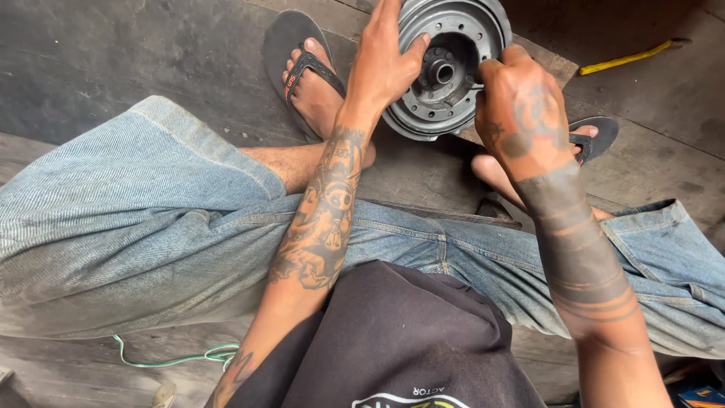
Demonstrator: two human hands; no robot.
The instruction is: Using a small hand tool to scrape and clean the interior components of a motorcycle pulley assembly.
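Observation:
A round grey metal hub (447, 68), dish-shaped with a ring of holes and a central bore, stands tilted on the dark floor between my feet. My left hand (383, 64) grips its left rim, thumb over the inner face. On the hub's right rim rests my right hand (521, 113), fingers curled at the edge near the centre. What the right fingertips pinch is hidden.
My legs in blue denim shorts spread wide, feet in black flip-flops (291, 53) either side of the hub. A yellow-handled tool (630, 57) lies at the upper right. A green wire (181, 357) lies on the wooden boards (60, 370) at lower left.

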